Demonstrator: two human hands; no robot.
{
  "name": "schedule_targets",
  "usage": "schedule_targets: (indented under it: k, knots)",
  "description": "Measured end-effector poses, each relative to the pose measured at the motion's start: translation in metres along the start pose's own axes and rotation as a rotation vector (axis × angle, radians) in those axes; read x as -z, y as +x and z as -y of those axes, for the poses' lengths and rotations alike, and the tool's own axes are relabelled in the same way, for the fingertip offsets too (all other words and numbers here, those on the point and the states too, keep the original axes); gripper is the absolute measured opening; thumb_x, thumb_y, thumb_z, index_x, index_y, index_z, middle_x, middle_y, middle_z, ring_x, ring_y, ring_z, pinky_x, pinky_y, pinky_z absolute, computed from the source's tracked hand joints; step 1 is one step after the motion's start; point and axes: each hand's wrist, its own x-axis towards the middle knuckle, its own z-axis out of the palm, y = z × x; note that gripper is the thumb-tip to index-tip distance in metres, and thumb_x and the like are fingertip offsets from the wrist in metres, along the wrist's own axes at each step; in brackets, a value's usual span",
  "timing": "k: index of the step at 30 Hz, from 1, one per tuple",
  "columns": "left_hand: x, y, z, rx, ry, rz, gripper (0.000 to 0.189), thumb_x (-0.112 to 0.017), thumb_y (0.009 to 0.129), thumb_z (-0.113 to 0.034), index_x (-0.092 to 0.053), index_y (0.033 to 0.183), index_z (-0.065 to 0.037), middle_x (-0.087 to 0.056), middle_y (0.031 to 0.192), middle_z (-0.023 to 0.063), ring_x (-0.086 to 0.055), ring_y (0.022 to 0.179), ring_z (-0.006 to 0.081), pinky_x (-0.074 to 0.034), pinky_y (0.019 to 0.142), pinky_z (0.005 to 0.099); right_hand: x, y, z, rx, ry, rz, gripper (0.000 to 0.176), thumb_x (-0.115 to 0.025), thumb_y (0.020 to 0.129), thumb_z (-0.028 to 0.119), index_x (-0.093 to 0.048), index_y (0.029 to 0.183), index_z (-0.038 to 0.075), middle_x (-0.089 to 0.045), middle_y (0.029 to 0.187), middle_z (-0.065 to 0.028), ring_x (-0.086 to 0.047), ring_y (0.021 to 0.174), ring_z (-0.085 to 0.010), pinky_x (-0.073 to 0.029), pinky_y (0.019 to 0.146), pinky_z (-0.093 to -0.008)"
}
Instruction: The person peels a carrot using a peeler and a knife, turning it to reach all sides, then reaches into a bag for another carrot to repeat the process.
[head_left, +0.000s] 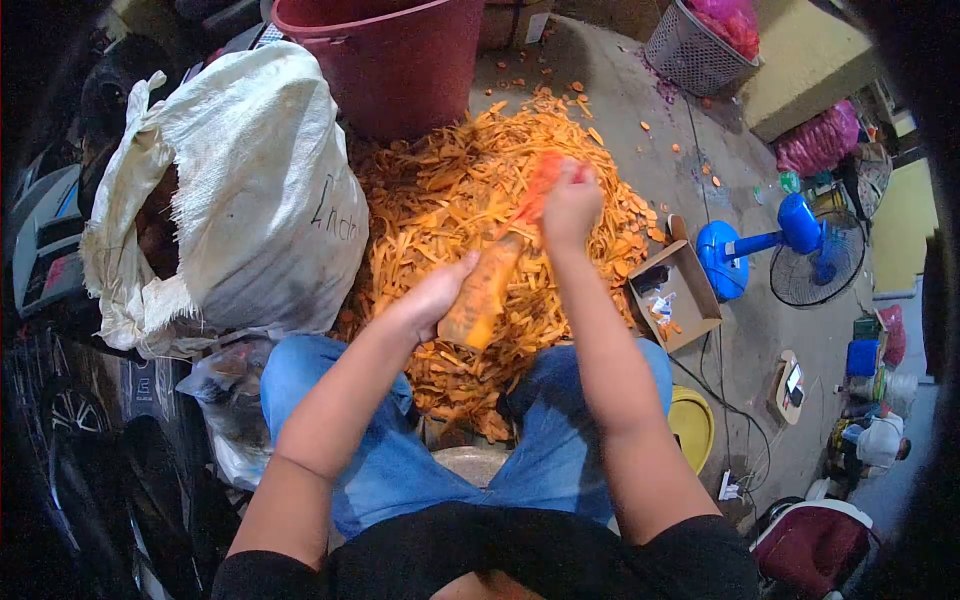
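Note:
A large carrot (480,298), partly peeled with brown skin on part of it, is gripped in my left hand (436,296), its fingers wrapped round the lower part. My right hand (572,208) is closed on a red-orange tool (540,187), blurred, at the carrot's upper end; it looks like a peeler. Beneath both hands spreads a big heap of orange peelings (430,215), between my knees and a red bin.
A white sack (260,190) stands at the left beside the red bin (390,75). On the right are a cardboard box (690,300), a blue fan (725,258), cables and a yellow basin (690,425). A grey basket (690,50) stands at the back. Another person (880,440) is far right.

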Motion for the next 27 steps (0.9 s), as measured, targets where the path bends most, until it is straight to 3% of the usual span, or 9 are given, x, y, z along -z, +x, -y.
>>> schedule_targets:
  k: [3,5,7,14,16,18,21,26,27]
  knots:
    - [0.005,0.002,0.0,0.009,0.024,0.073,0.035,-0.033,0.084,-0.034,-0.049,0.095,-0.005,-0.057,0.075,0.0055,-0.055,0.058,0.0133,-0.047,0.051,0.0271,0.009,0.025,-0.021,-0.091,-0.11,-0.17,0.028,-0.043,0.08,0.023,-0.049,0.067,0.0,-0.049,0.052,-0.0106,-0.046,0.047,-0.0202,-0.036,0.047,-0.0333]
    - [0.013,0.011,-0.004,-0.049,-0.075,0.067,0.035,-0.032,0.084,-0.034,-0.048,0.096,-0.005,-0.057,0.075,0.0057,-0.055,0.059,0.0136,-0.048,0.051,0.0282,0.018,0.02,0.0,-0.261,0.079,-0.046,0.027,-0.044,0.081,0.022,-0.049,0.067,-0.001,-0.05,0.052,-0.0078,-0.045,0.046,-0.0172,-0.037,0.047,-0.0303]
    - [0.016,0.018,-0.006,-0.068,-0.136,0.083,0.034,-0.032,0.084,-0.033,-0.048,0.096,-0.005,-0.056,0.075,0.0059,-0.056,0.06,0.014,-0.048,0.052,0.0288,0.013,-0.011,0.031,-0.254,0.494,0.126,0.027,-0.045,0.081,0.022,-0.048,0.066,-0.001,-0.05,0.054,-0.0059,-0.044,0.047,-0.0138,-0.036,0.046,-0.0287]
    - [0.008,0.016,-0.004,-0.26,-0.172,-0.019,0.033,-0.028,0.085,-0.028,-0.047,0.095,-0.003,-0.057,0.079,0.0094,-0.057,0.067,0.0174,-0.048,0.054,0.0294,0.004,-0.056,0.041,0.044,0.132,0.398,0.025,-0.044,0.081,0.02,-0.047,0.066,0.0,-0.047,0.054,-0.0097,-0.044,0.05,-0.0233,-0.036,0.049,-0.0323]
    - [0.003,0.001,-0.008,-0.034,0.013,0.047,0.034,-0.028,0.085,-0.029,-0.047,0.093,-0.002,-0.057,0.076,0.0099,-0.058,0.063,0.0177,-0.048,0.055,0.0295,-0.01,-0.025,0.009,-0.005,0.164,0.118,0.028,-0.044,0.08,0.022,-0.047,0.064,-0.001,-0.047,0.052,-0.0105,-0.046,0.05,-0.0236,-0.035,0.049,-0.0336]
    - [0.004,0.004,-0.007,-0.013,-0.007,0.073,0.036,-0.028,0.085,-0.031,-0.047,0.094,-0.001,-0.057,0.075,0.0109,-0.057,0.061,0.019,-0.048,0.054,0.03,0.015,0.002,0.017,-0.313,0.123,0.093,0.029,-0.044,0.08,0.023,-0.048,0.064,-0.001,-0.047,0.05,-0.011,-0.046,0.048,-0.0243,-0.035,0.048,-0.0341]
    - [0.004,0.008,-0.009,0.009,-0.046,0.128,0.041,-0.027,0.085,-0.034,-0.046,0.094,0.0,-0.056,0.072,0.0128,-0.057,0.059,0.0217,-0.048,0.054,0.0311,0.006,0.008,-0.002,-0.081,-0.016,-0.079,0.03,-0.044,0.08,0.024,-0.049,0.065,-0.002,-0.048,0.049,-0.0104,-0.047,0.046,-0.0243,-0.036,0.047,-0.0341]
    - [0.011,-0.013,-0.002,0.027,0.024,0.24,0.042,-0.028,0.085,-0.035,-0.044,0.098,0.002,-0.055,0.07,0.0139,-0.057,0.06,0.0225,-0.048,0.054,0.0315,0.011,0.028,-0.033,-0.058,-0.066,-0.186,0.031,-0.044,0.08,0.023,-0.05,0.064,-0.003,-0.05,0.051,-0.0134,-0.049,0.048,-0.0263,-0.035,0.048,-0.0354]
    - [0.013,-0.013,-0.001,0.016,-0.038,0.325,0.043,-0.028,0.085,-0.035,-0.044,0.098,0.002,-0.055,0.072,0.0151,-0.057,0.061,0.023,-0.048,0.055,0.0323,0.015,0.03,-0.034,-0.202,-0.085,-0.162,0.03,-0.044,0.08,0.023,-0.05,0.065,-0.003,-0.051,0.053,-0.0142,-0.05,0.049,-0.0268,-0.035,0.048,-0.0354]
